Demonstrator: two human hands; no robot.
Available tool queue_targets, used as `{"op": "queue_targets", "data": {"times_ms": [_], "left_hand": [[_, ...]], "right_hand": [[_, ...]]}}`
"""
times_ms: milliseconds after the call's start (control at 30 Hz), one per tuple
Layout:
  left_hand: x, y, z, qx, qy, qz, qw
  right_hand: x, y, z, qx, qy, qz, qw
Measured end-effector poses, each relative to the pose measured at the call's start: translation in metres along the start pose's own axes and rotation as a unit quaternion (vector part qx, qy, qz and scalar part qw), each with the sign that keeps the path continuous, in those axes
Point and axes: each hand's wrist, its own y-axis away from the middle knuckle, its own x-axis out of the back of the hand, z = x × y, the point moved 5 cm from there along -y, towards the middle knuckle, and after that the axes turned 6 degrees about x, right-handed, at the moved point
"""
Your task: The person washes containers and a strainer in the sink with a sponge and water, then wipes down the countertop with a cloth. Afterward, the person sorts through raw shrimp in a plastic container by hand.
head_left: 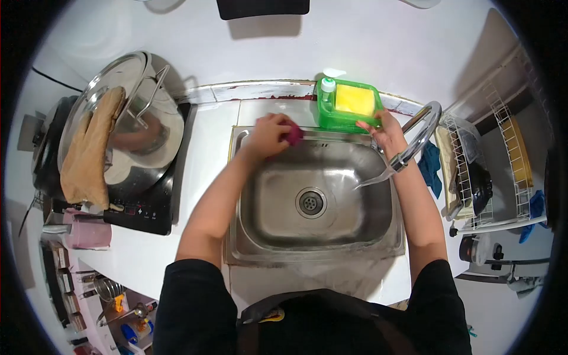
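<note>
My left hand (267, 137) is closed around a magenta scrubbing pad (294, 135) at the back left rim of the sink (234, 204). Beyond the back rim sits a green sink caddy (337, 122) with a pump bottle (327, 87) and a yellow sponge (355, 99) in it. My right hand (388, 131) is at the caddy's front right corner, fingers apart; whether it touches the caddy I cannot tell. Over my right forearm arches the faucet (427, 127), and a stream of water (374, 180) runs from it into the steel basin.
On the left, a large steel pot (157, 127) with a tan oven mitt (94, 151) stands on a black cooktop (145, 216). A pink container (89, 232) is in front of it. At right are a white dish rack (473, 177) and a blue cloth (431, 167).
</note>
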Motion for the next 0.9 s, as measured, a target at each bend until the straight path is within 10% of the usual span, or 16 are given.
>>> {"op": "queue_targets", "data": {"times_ms": [500,600,667,733,800,900], "left_hand": [[0.033,0.219,0.131,0.186,-0.027,-0.081,0.979],[0.007,0.180,0.124,0.237,0.045,-0.104,0.965],[-0.026,0.148,0.111,0.270,0.416,-0.067,0.866],[-0.057,0.098,0.117,0.265,0.496,-0.085,0.823],[-0.082,0.059,0.129,0.179,0.407,-0.121,0.887],[-0.128,0.007,0.143,0.073,0.222,-0.020,0.972]], "right_hand": [[-0.020,-0.026,0.064,0.016,-0.123,-0.132,0.983],[-0.011,0.003,0.068,-0.025,-0.023,-0.053,0.998],[-0.002,0.029,0.076,-0.047,0.100,-0.063,0.992],[-0.004,0.071,0.081,-0.070,0.183,-0.132,0.972],[-0.010,0.105,0.076,-0.030,0.268,-0.240,0.933],[0.010,0.115,0.052,0.275,0.454,-0.150,0.834]]}}
